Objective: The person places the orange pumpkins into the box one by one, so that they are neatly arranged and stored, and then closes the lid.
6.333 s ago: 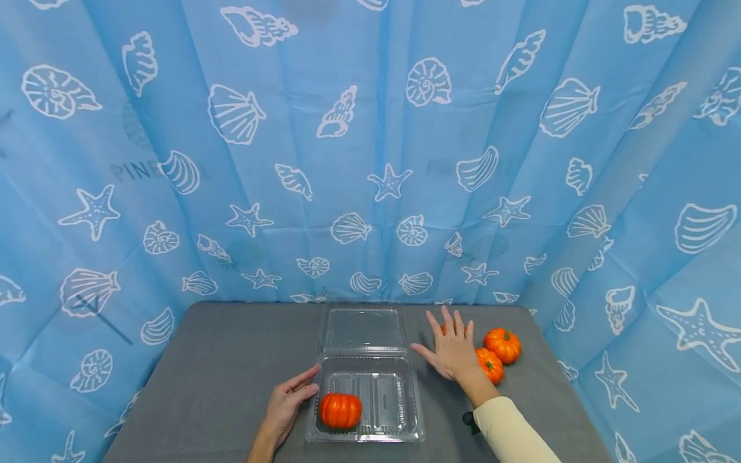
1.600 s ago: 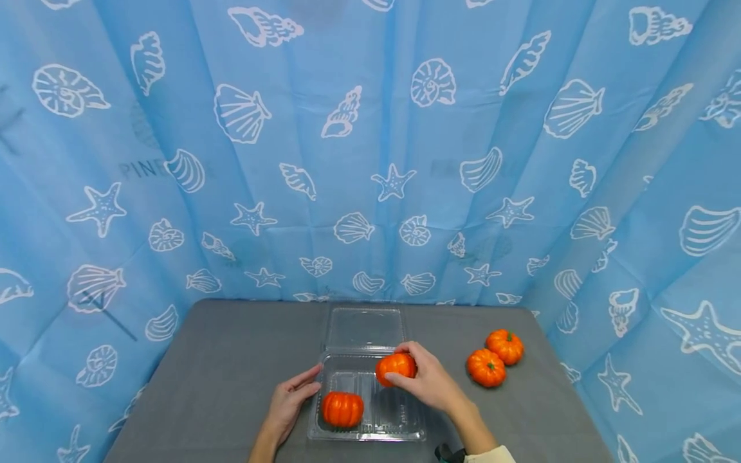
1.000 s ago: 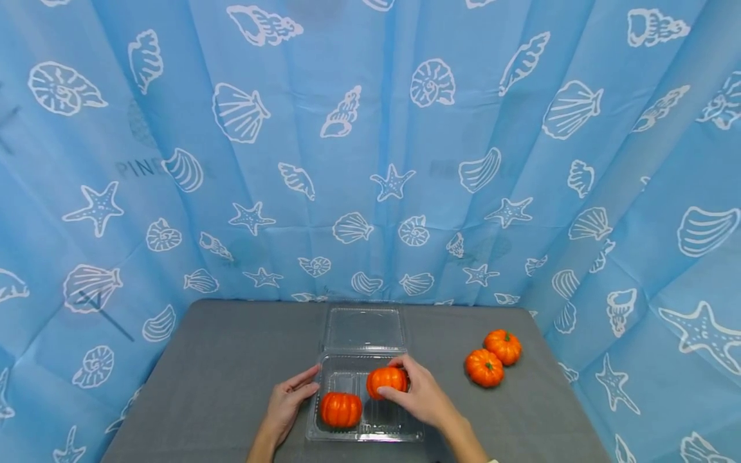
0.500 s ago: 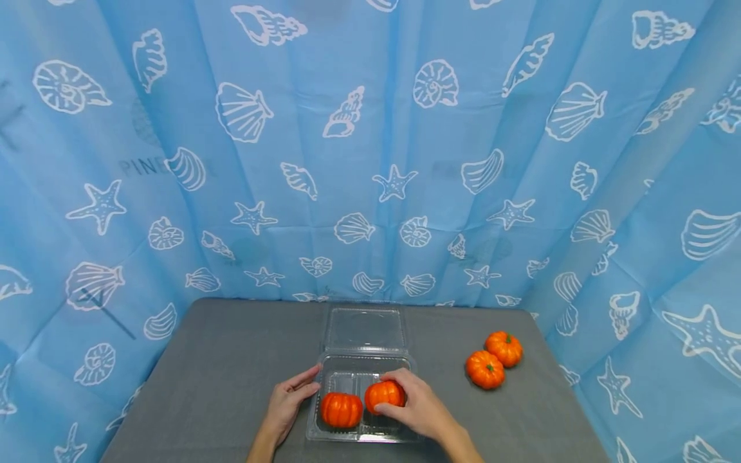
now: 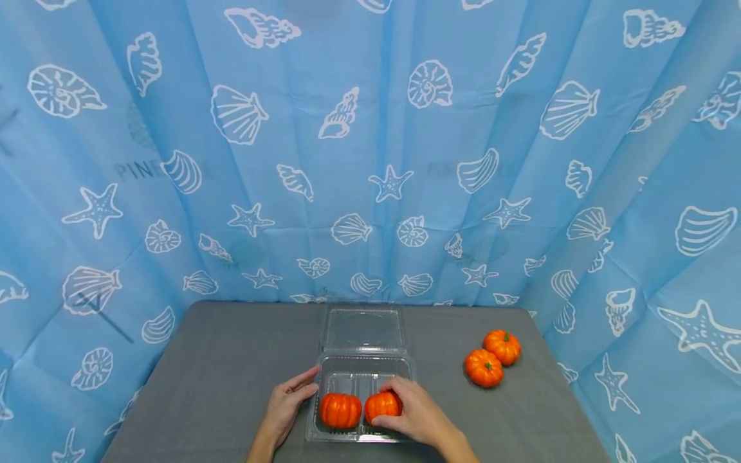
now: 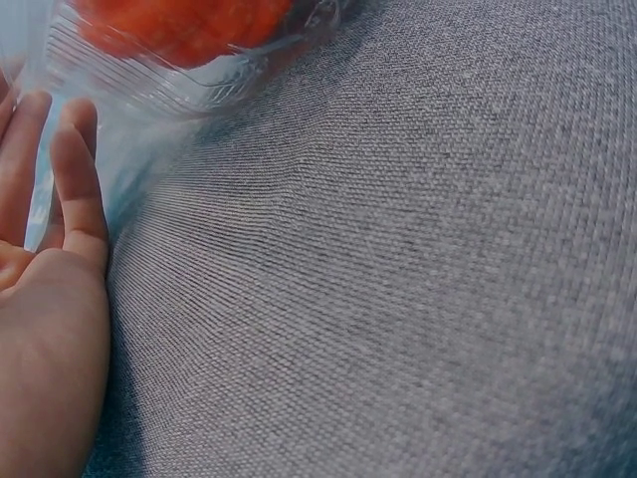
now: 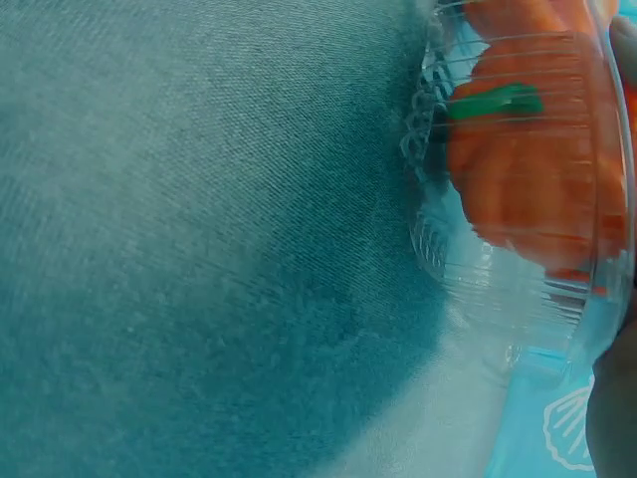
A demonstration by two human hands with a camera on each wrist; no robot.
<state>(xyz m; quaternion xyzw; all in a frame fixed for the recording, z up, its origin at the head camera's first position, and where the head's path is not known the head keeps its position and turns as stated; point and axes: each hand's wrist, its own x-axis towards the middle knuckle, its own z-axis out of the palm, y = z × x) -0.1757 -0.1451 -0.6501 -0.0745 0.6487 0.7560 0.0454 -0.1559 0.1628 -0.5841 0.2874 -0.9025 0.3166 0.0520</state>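
A clear plastic clamshell container (image 5: 359, 364) stands on the table with its lid (image 5: 363, 328) folded back. In its front left part sits an orange toy pumpkin (image 5: 340, 410). My right hand (image 5: 419, 411) holds a second toy pumpkin (image 5: 382, 405) inside the container, thumb at the front and fingers behind. In the right wrist view this pumpkin (image 7: 523, 189) shows a green stem through the clear wall. At the container's left side is my left hand (image 5: 285, 405), fingertips at the rim. The left wrist view shows the left hand (image 6: 55, 299) with mostly straight fingers by the wall.
Two more toy pumpkins, a front one (image 5: 484, 368) and a rear one (image 5: 502, 347), lie close together at the right of the grey cloth-covered table (image 5: 231, 360). A blue curtain (image 5: 347, 161) with white shell prints hangs behind the table and along its sides.
My right hand has carried a pumpkin from the right of the table into the container, lowering it beside the first one. The left hand has stayed at the container's left edge.
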